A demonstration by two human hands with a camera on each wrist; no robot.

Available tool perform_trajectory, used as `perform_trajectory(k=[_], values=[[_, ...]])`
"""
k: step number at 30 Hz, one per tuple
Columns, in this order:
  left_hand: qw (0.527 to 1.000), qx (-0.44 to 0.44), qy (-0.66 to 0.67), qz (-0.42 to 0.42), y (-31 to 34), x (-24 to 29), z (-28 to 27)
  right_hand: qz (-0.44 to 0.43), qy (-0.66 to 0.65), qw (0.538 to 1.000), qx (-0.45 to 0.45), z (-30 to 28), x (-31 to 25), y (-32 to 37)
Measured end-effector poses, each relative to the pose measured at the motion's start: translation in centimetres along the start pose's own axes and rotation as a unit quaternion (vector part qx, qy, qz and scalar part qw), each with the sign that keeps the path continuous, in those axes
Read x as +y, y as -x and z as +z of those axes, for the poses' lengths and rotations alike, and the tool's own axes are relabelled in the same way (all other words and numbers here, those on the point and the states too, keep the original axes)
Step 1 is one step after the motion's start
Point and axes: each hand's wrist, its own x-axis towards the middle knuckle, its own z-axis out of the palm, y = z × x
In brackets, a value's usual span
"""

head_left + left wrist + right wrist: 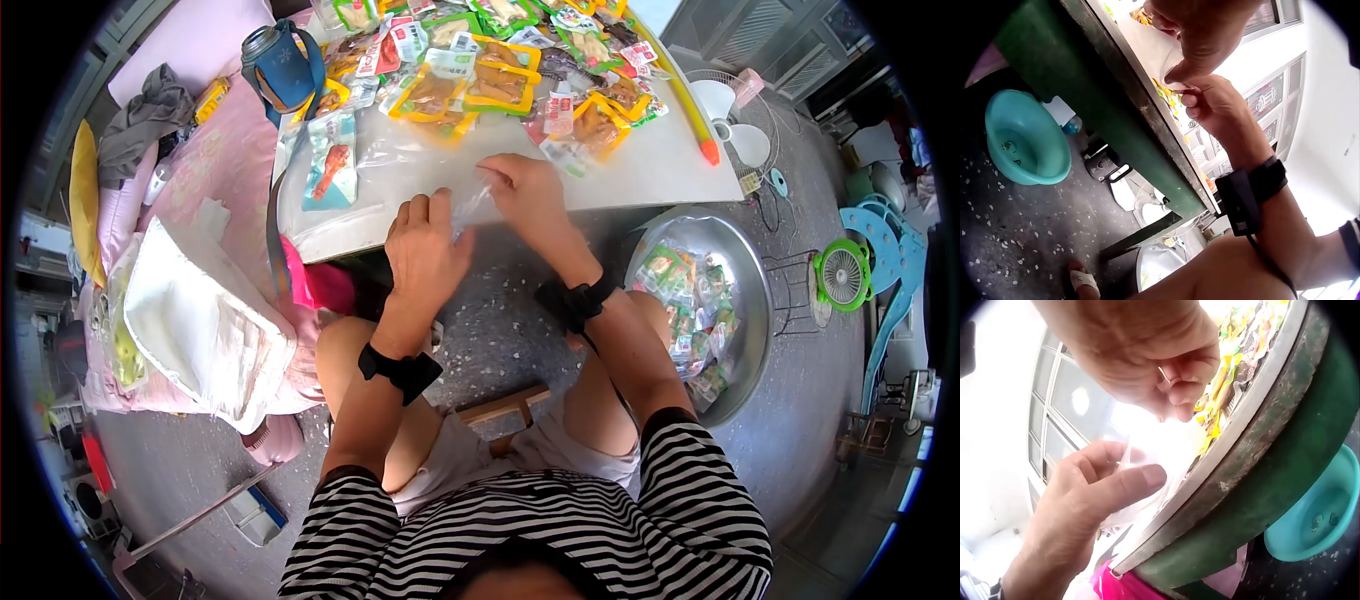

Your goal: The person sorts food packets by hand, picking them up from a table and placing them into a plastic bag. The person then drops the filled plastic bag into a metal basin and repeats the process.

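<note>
A clear plastic bag (470,205) is stretched between the two hands at the table's near edge. The left hand (425,250) grips its left side, thumb on one face and fingers behind, as the right wrist view shows with the bag (1163,447) and left hand (1079,494). Thumb and fingertips of the right hand (530,195) pinch the bag's other end; in the left wrist view the right hand (1219,106) is close to the left hand (1204,31). Beyond them lie yellow-edged food packets (500,75) in a pile. A blue-white packet (331,165) lies left on the table.
A metal basin (750,330) holding small packets stands on the floor at right. At left are a white foam box (190,310) and a blue flask (280,70). An orange-tipped yellow stick (690,110) lies along the table's right edge. Under the table sits a teal basin (1029,137).
</note>
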Motion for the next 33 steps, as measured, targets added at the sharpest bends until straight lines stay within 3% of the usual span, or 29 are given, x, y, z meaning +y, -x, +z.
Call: perform_trajectory(k=[3,6,9,10,11,13,16,20,24,26,27,30,33], values=[[0.999,-0.027,-0.025,0.004,0.3,0.0,-0.7,0.003,0.000,0.999,-0.037,-0.1,0.5,-0.1],[0.999,-0.014,-0.027,0.016,0.6,0.1,-1.1,0.037,0.014,0.986,-0.159,-1.8,0.5,-0.2],[1.000,-0.018,-0.021,0.009,0.9,-0.6,-0.3,0.129,-0.100,0.962,-0.221,-5.7,2.2,-1.7],[1.000,-0.023,-0.018,0.004,1.0,-0.8,0.0,0.185,-0.075,0.969,-0.144,-7.2,2.3,-2.4],[1.000,-0.023,-0.007,-0.001,1.0,-0.8,0.3,0.182,-0.013,0.983,-0.031,-7.8,4.6,-2.9],[1.000,-0.025,0.013,-0.009,1.0,-0.8,0.6,0.222,0.141,0.958,0.116,-9.8,5.1,-3.2],[0.998,-0.045,0.034,-0.034,1.0,-0.7,0.8,0.360,0.308,0.880,0.005,-10.8,6.1,-3.4],[0.997,-0.048,0.050,-0.039,1.0,-1.1,0.9,0.335,0.338,0.879,0.012,-9.2,7.3,-2.7],[0.995,-0.024,0.082,-0.045,0.9,-1.4,1.0,0.323,0.174,0.926,0.091,-10.1,8.9,-1.8],[0.994,-0.007,0.097,-0.053,0.5,-1.4,1.0,0.286,0.111,0.939,0.155,-11.0,9.5,-1.2],[0.993,0.002,0.101,-0.057,0.3,-1.3,0.8,0.213,0.123,0.950,0.193,-11.2,9.3,-0.9],[0.992,0.012,0.105,-0.072,0.2,-1.4,0.8,0.174,-0.106,0.957,0.208,-12.5,7.8,0.0],[0.991,0.016,0.103,-0.084,-0.1,-1.5,0.9,0.122,-0.218,0.957,0.147,-13.0,4.2,0.1]])
